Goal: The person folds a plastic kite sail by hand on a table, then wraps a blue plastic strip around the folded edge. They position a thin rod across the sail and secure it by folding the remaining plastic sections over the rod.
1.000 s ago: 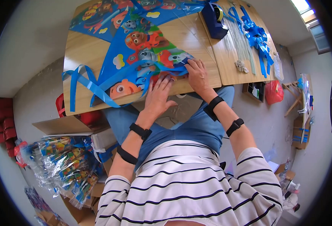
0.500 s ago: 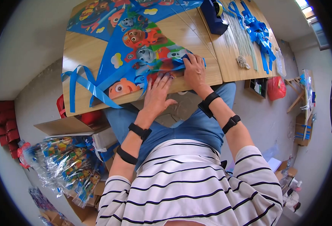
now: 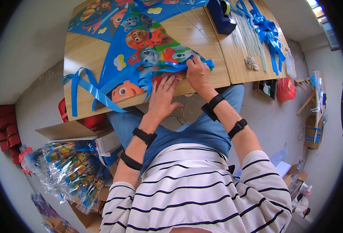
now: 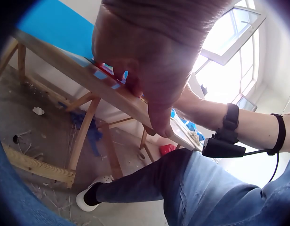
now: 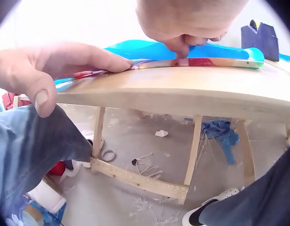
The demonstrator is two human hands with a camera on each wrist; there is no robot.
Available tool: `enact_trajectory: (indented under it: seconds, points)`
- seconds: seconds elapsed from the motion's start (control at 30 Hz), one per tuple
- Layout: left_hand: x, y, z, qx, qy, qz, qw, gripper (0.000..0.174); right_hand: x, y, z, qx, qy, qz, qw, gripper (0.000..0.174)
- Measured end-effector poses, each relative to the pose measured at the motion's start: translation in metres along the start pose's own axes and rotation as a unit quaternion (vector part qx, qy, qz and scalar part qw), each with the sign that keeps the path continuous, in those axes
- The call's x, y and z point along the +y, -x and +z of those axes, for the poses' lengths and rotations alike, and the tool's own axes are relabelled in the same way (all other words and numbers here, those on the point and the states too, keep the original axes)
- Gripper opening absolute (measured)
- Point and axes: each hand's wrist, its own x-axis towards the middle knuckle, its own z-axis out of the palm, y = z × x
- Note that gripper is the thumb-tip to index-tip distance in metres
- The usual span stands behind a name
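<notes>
A printed blue sheet (image 3: 119, 64) with cartoon figures lies on the wooden table, its near edge folded into a narrow strip. The left hand (image 3: 163, 97) rests flat on that edge, fingers extended. To its right, the right hand (image 3: 199, 77) pinches blue ribbon at the fold with curled fingers. In the right wrist view, the right hand (image 5: 189, 21) has its fingertips down on the blue ribbon (image 5: 225, 51) over the folded edge, and the left hand (image 5: 60, 66) presses the sheet farther left. The left wrist view shows the left hand (image 4: 149, 56) at the table edge.
Loose blue ribbon (image 3: 95, 92) trails over the table's left side. A dark blue tape dispenser (image 3: 222, 19), thin clear strips (image 3: 253, 46) and bunched blue ribbons (image 3: 268, 35) are at the right. Plastic-wrapped printed items (image 3: 68, 167) stand lower left; a red bag (image 3: 286, 89) is beyond the table.
The right hand has gone from extended fingers on the fold to a curled pinch, a little lower and to the left. The ribbon there is more raised. The left hand has hardly moved.
</notes>
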Motion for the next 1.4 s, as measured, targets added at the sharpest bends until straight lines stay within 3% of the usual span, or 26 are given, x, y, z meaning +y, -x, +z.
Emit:
enact_trajectory:
  seconds: [0.2, 1.0, 1.4]
  points:
    - [-0.001, 0.0, 0.003, 0.014, -0.006, 0.006, 1.0, 0.105, -0.004, 0.008, 0.0, 0.007, -0.069, 0.025, 0.997, 0.004]
    - [0.004, -0.001, -0.003, 0.009, -0.006, 0.006, 1.0, 0.098, 0.002, 0.023, -0.018, 0.043, 0.023, -0.082, 0.995, 0.005]
    - [0.004, 0.0, -0.002, 0.015, -0.007, 0.008, 1.0, 0.099, 0.01, 0.031, -0.004, 0.037, -0.046, -0.081, 0.995, 0.012]
